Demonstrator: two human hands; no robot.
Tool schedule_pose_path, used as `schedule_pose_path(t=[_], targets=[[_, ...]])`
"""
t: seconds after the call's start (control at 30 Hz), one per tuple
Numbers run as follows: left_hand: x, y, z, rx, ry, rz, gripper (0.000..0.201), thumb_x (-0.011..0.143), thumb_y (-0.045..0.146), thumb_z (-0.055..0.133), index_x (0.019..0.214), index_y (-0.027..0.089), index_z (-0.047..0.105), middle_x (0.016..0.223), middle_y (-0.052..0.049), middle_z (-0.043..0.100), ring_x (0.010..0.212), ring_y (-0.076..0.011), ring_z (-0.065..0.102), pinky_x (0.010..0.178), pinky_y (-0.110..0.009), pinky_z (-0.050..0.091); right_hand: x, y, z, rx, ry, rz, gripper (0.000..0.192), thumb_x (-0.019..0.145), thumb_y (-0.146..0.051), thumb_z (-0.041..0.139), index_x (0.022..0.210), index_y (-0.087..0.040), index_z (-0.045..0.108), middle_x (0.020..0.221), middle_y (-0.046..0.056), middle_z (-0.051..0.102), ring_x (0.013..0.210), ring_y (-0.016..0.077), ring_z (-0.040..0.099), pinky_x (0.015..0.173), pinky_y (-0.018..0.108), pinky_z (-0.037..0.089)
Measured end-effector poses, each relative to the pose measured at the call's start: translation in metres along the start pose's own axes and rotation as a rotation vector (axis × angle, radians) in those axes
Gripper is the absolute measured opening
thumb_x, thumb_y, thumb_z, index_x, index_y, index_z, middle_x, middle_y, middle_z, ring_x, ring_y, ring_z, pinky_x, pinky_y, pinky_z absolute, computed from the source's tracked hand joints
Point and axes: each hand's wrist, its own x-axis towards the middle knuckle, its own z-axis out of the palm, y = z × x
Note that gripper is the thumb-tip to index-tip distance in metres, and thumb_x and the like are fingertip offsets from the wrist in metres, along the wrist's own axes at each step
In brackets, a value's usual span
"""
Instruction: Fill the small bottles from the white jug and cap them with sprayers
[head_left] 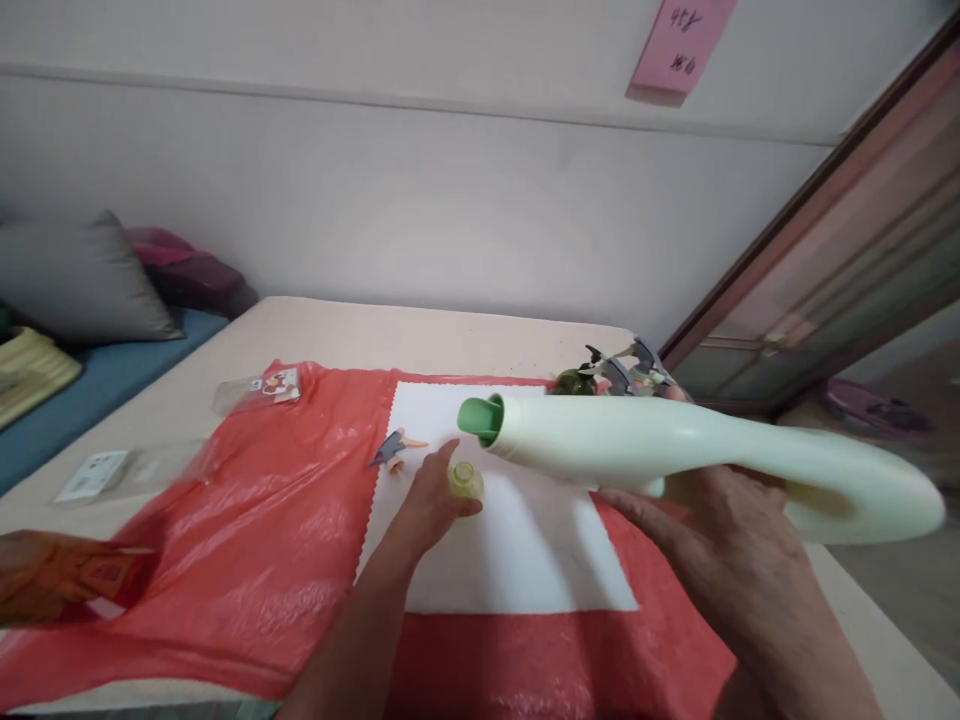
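My left hand [431, 495] is closed round a small translucent yellow-green bottle [466, 482], which stands upright on the white sheet with its open mouth up. My right hand [724, 530] grips a long pale green jug-like vessel [600, 430] from below, holding it nearly level above the sheet. Its dark green spout [478, 418] points left, above and slightly right of the bottle's mouth. A grey and peach trigger sprayer head [394, 449] lies left of the bottle. Behind the vessel are a dark green bottle [574, 382] and several grey sprayer heads [619, 375], partly hidden.
The white sheet [517, 580] lies on a red plastic cover [262, 560] over a beige table [420, 335]. Clear packages [259, 390] and an orange-brown packet [75, 578] lie at left. A grey cushion [82, 280] sits beyond. The wall bears a pink note [681, 45].
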Motion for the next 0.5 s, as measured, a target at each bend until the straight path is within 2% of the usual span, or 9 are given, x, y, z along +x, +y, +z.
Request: schedule_pose_path(t=[0.07,0.13,0.23,0.27,0.33,0.37,0.43,0.5], targets=[[-0.004,0.015,0.001,0.154,0.032,0.003,0.080,0.038,0.017,0.093,0.114,0.025,0.067,0.122,-0.010,0.060,0.133,-0.0373,0.042,0.116,-0.051,0.020,0.000,0.013,0.002,-0.096,0.001,-0.090,0.059,0.090,-0.071,0.044,0.115,-0.023,0.067,0.106,0.013,0.069,0.119,0.0386,0.057,0.101,0.059,0.041],[-0.012,0.031,0.006,0.259,0.131,0.079,0.073,0.040,0.023,0.094,0.108,0.024,0.067,0.122,-0.010,0.060,0.129,-0.0362,0.045,0.114,-0.049,0.025,0.001,0.023,0.001,-0.162,-0.005,-0.156,0.058,0.093,-0.067,0.040,0.122,-0.023,0.064,0.104,0.014,0.070,0.116,0.0379,0.060,0.099,0.058,0.043],[-0.030,0.043,0.023,0.309,0.388,0.193,0.031,0.066,0.038,0.084,0.086,0.024,0.065,0.095,-0.003,0.064,0.094,-0.0246,0.058,0.091,-0.038,0.041,0.001,0.028,-0.002,-0.241,-0.011,-0.212,0.062,0.095,-0.064,0.036,0.137,-0.022,0.055,0.109,0.016,0.070,0.114,0.0399,0.062,0.097,0.060,0.043],[-0.036,0.043,0.032,0.302,0.396,0.203,0.025,0.074,0.041,0.078,0.076,0.023,0.062,0.082,0.000,0.061,0.079,-0.0201,0.055,0.081,-0.034,0.042,0.001,0.028,-0.004,-0.267,-0.003,-0.226,0.064,0.096,-0.063,0.034,0.143,-0.021,0.051,0.113,0.018,0.069,0.117,0.0410,0.061,0.098,0.062,0.043],[-0.049,0.035,0.049,0.240,0.171,0.116,0.036,0.081,0.047,0.071,0.062,0.021,0.056,0.063,0.002,0.052,0.063,-0.0158,0.048,0.067,-0.030,0.040,0.001,0.025,-0.007,-0.330,0.012,-0.260,0.066,0.098,-0.059,0.032,0.151,-0.020,0.040,0.126,0.021,0.066,0.123,0.0433,0.057,0.098,0.064,0.042],[-0.053,0.030,0.058,0.156,0.062,0.030,0.037,0.080,0.050,0.072,0.064,0.020,0.058,0.063,0.001,0.054,0.064,-0.0160,0.050,0.065,-0.030,0.040,0.001,0.023,-0.008,-0.358,0.030,-0.279,0.067,0.099,-0.057,0.032,0.154,-0.019,0.036,0.132,0.022,0.063,0.126,0.0438,0.056,0.098,0.064,0.043],[-0.057,0.019,0.071,-0.100,-0.017,-0.159,0.038,0.076,0.054,0.075,0.081,0.018,0.064,0.078,-0.004,0.063,0.077,-0.0200,0.060,0.068,-0.031,0.046,0.001,0.021,-0.011,-0.402,0.037,-0.314,0.066,0.100,-0.052,0.033,0.156,-0.019,0.030,0.138,0.022,0.059,0.129,0.0436,0.054,0.098,0.063,0.045],[-0.057,0.012,0.078,-0.349,-0.039,-0.292,0.052,0.073,0.058,0.078,0.104,0.018,0.063,0.100,-0.010,0.067,0.097,-0.0251,0.065,0.079,-0.035,0.051,0.000,0.022,-0.012,-0.418,0.031,-0.335,0.064,0.100,-0.051,0.034,0.156,-0.020,0.032,0.141,0.022,0.057,0.129,0.0437,0.055,0.098,0.063,0.046]])
